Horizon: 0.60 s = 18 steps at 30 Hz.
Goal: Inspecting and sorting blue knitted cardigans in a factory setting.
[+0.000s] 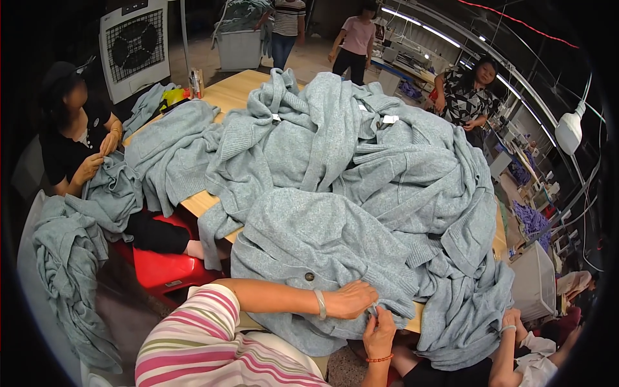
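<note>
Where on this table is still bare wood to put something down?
Bare wooden table shows only at the far left corner, between the small bottle and the pile of grey-blue cardigans. A thin strip lies beside the red stool. Elsewhere crowded.

Bright even overhead light from long ceiling strip lamps (419, 27) at upper right, soft shadows under the table (222, 97), strong fisheye bending, black vignetted corners, mild softness toward the rim, centre sharp
</note>
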Motion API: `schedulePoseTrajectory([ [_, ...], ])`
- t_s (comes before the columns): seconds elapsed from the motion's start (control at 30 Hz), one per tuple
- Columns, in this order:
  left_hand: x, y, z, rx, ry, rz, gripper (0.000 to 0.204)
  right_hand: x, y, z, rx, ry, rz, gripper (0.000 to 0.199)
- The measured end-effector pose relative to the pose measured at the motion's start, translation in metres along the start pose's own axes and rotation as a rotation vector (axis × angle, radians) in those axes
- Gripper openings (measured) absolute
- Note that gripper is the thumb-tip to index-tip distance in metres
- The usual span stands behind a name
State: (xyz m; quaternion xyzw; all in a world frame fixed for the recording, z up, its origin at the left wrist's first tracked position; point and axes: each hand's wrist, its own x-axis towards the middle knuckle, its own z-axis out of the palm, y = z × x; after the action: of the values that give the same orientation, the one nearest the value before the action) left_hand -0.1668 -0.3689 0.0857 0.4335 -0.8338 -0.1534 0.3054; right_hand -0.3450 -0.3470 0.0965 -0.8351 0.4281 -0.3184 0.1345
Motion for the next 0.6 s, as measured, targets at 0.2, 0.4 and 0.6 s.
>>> schedulePoseTrajectory([
  [0.2,-0.001,-0.003,-0.003,-0.033,-0.027,-0.007,0.011,0.003,-0.009,0.000,0.010,0.014,-0.011,0.026],
  [0.4,-0.003,0.000,-0.013,-0.128,-0.062,-0.033,0.013,0.002,0.000,0.000,0.114,0.043,-0.050,0.022],
  [0.6,0.008,-0.014,-0.013,-0.187,-0.048,0.006,0.015,0.009,-0.002,-0.002,0.308,0.064,-0.013,0.015],
])
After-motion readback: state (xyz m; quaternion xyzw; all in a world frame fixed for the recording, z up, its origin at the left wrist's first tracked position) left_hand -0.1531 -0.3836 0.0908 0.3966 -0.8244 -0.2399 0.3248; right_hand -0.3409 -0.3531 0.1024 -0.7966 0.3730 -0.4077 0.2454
